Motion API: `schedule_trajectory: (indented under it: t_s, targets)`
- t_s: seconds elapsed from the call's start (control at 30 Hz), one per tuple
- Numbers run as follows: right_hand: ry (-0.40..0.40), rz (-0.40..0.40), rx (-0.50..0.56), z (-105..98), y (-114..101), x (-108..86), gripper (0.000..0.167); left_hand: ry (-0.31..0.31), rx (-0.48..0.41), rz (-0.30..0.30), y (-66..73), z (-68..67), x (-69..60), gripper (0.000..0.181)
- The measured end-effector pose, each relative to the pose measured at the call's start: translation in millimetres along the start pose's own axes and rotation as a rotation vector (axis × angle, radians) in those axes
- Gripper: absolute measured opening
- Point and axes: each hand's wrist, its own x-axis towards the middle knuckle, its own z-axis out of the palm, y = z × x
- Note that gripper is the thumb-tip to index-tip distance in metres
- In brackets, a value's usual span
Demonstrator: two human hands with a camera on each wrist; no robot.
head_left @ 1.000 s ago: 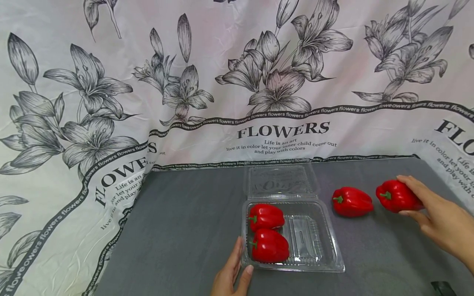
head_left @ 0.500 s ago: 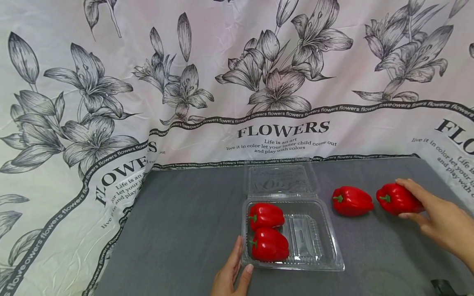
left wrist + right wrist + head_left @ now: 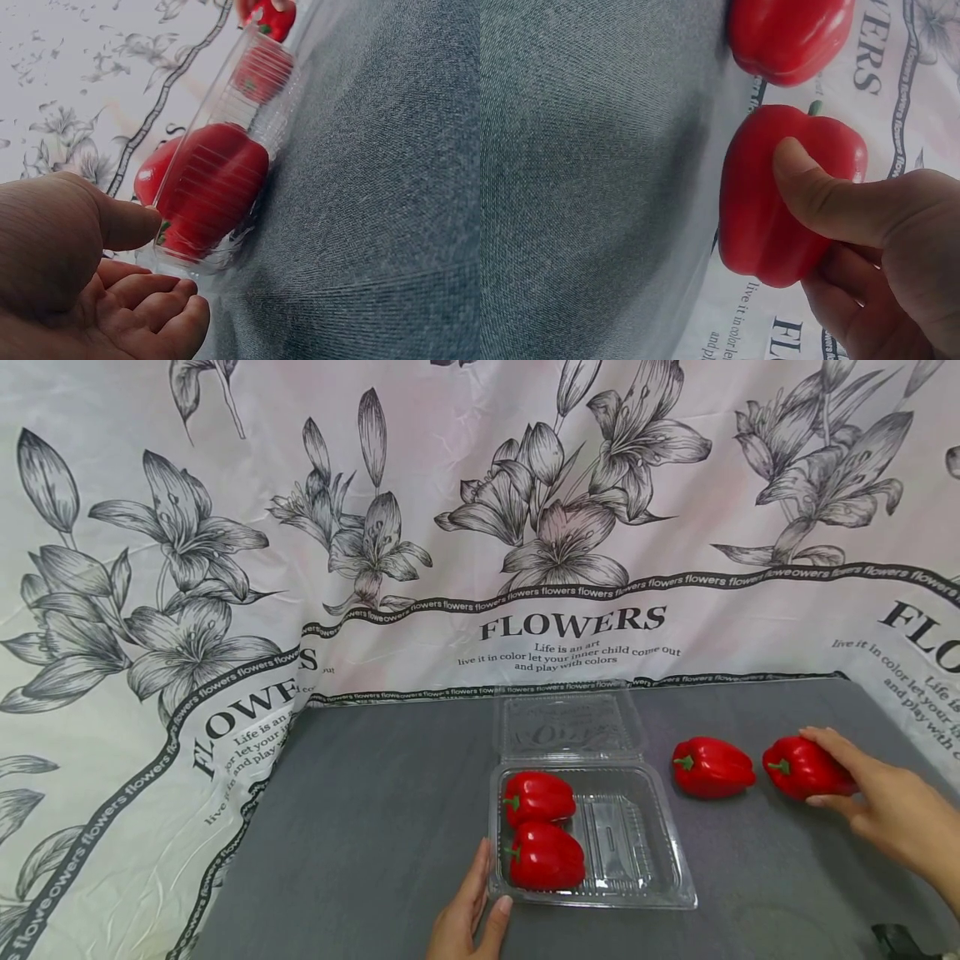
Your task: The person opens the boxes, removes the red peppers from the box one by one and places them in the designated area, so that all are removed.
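Note:
A clear plastic clamshell container (image 3: 648, 868) lies with its lid raised back. Inside, along its left side, sit two red bell peppers, a rear one (image 3: 542, 797) and a front one (image 3: 549, 858). My left hand (image 3: 468, 906) touches the container's front left corner with thumb and relaxed fingers; the left wrist view shows the thumb (image 3: 131, 225) at the rim. On the right, my right hand (image 3: 888, 802) holds another red bell pepper (image 3: 802, 768) between thumb and fingers. A loose red bell pepper (image 3: 712, 767) lies between it and the container.
The grey tabletop (image 3: 360, 827) meets a white flower-printed cloth (image 3: 405, 652) at the back and sides. A small dark object (image 3: 896, 941) shows at the lower right edge. The container's transparent lid (image 3: 570, 727) reaches almost to the back cloth.
My right hand and the bell pepper in it have come slightly down and nearer in the head view. The left hand, the container and the other peppers stay put.

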Motion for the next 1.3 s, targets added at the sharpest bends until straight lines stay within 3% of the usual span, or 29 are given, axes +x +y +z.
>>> schedule_trajectory:
  t_s: [0.1,0.2,0.33,0.53,0.77,1.3]
  targets:
    - [0.014,-0.023,0.011,1.6,1.8,-1.2,0.106,0.016,0.026,0.078,-5.3,0.6,-0.3,0.074]
    - [0.013,-0.027,0.01,2.3,3.1,-2.2,0.108,0.025,0.031,0.108,-7.5,0.5,-1.0,0.072]
    - [-0.003,-0.015,-0.001,3.7,4.4,-2.6,0.108,0.005,0.005,0.063,-4.6,-0.5,-1.7,0.076]
    - [-0.099,0.037,-0.012,5.2,5.2,-0.2,0.099,-0.016,-0.022,-0.002,0.3,-2.0,-2.8,0.077]
    - [-0.091,0.029,-0.009,5.2,6.6,0.3,0.101,-0.016,-0.031,-0.042,1.2,-2.3,-2.0,0.078]
    - [-0.088,0.044,-0.029,7.2,4.6,0.9,0.108,-0.011,-0.028,-0.021,0.0,-3.2,-3.4,0.077]
